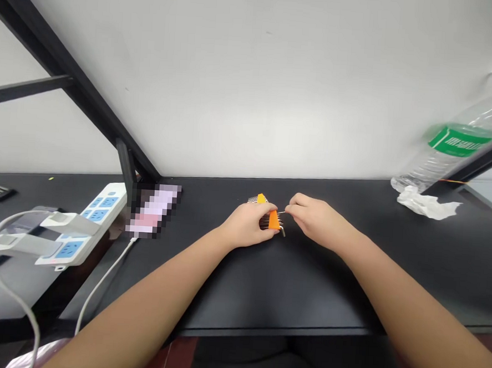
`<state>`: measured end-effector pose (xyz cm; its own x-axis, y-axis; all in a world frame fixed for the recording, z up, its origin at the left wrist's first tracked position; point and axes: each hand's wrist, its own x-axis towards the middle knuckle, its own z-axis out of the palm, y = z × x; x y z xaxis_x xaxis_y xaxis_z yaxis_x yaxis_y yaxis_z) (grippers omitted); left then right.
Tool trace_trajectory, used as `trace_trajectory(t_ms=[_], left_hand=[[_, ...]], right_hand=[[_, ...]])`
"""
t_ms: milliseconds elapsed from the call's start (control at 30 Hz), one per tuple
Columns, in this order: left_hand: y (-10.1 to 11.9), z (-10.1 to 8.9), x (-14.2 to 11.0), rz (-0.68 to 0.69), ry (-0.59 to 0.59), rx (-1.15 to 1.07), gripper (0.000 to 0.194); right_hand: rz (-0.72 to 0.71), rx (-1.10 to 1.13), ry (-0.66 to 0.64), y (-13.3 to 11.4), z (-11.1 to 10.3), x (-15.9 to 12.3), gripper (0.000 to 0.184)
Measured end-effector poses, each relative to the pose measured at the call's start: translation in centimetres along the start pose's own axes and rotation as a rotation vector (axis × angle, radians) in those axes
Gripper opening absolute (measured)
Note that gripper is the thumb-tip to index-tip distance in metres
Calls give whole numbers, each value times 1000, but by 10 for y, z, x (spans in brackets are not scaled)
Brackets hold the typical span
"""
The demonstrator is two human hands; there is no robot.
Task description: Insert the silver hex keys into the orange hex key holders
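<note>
Near the middle of the black table, my left hand (pixel 249 224) is closed around an orange hex key holder (pixel 274 220). Several metal hex keys sit in it; the short bent end of one sticks out at the lower right, and a row of thin ends shows at the upper left beside a yellow-orange part. My right hand (pixel 314 217) is just to the right, thumb and fingers pinched on the end of a thin hex key (pixel 282 212). That key reaches across to the holder; how deep it sits in its slot is hidden by my left fingers.
A white power strip (pixel 112 198) with plugged-in chargers stands at the left. A blurred phone (pixel 155 209) on a white cable (pixel 106 281) lies nearby. Crumpled tissue (pixel 428 205) and a large clear bottle (pixel 461 139) are at the right. A black frame (pixel 81 85) rises at the left.
</note>
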<state>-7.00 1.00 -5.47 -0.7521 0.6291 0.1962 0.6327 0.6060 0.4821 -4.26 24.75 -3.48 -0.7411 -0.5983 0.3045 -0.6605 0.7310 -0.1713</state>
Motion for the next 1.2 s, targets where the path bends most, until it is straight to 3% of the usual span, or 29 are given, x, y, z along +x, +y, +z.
trace_trajectory(t_ms=[233, 333, 400, 533, 633, 767, 900, 1033, 1200], left_hand=[[1, 1, 1, 135, 45, 14, 34], [2, 1, 0, 158, 79, -23, 35], [1, 2, -1, 171, 114, -45, 40], [0, 2, -1, 209, 148, -64, 43], [-1, 2, 0, 190, 144, -51, 41], [-4, 3, 0, 77, 133, 5, 46], [-6, 3, 1, 6, 92, 16, 49], [-6, 3, 1, -3, 73, 14, 49], [-3, 0, 1, 11, 79, 34, 47]], right_hand=[[-20, 404, 68, -3, 11, 8, 23], [181, 661, 100, 0, 17, 11, 13], [347, 877, 42, 3, 20, 12, 8], [466, 1146, -90, 6, 23, 13, 24], [456, 1040, -101, 10, 19, 13, 30], [376, 439, -96, 24, 8, 8, 20], [412, 100, -321, 29, 4, 6, 4], [445, -3, -367, 18, 5, 8, 8], [270, 235, -193, 9, 1, 8, 12]])
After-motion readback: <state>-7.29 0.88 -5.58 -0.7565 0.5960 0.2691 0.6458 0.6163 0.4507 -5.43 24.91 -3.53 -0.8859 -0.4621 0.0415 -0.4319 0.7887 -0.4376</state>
